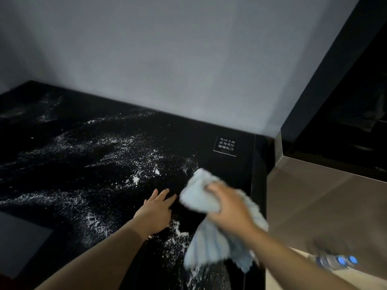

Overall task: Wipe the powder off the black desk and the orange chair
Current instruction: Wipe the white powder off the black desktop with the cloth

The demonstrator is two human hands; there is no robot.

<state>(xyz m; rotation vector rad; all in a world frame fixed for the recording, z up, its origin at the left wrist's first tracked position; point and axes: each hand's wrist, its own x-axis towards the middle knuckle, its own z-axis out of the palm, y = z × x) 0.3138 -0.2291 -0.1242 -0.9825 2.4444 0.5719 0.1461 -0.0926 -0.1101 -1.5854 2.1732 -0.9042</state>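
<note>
Gripping a bunched pale-blue cloth (201, 197) near the black desk's (62, 168) right edge, the right hand (228, 208) wipes; left hand (156, 210) rests flat, fingers straight. White powder (117, 147) covers most of it; the orange chair is unseen.

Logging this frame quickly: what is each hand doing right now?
Left hand: open, fingers straight, flat on the black desk.
Right hand: gripping the light blue cloth.

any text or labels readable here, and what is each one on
"玻璃桌面 请勿重压 谢谢配合": white print on the small black square sign lying on the glossy black desk.
Tiny line under that text: too small to read.
Blurred blue-capped bottles: nothing readable.
No print shows on the light blue cloth.
</note>
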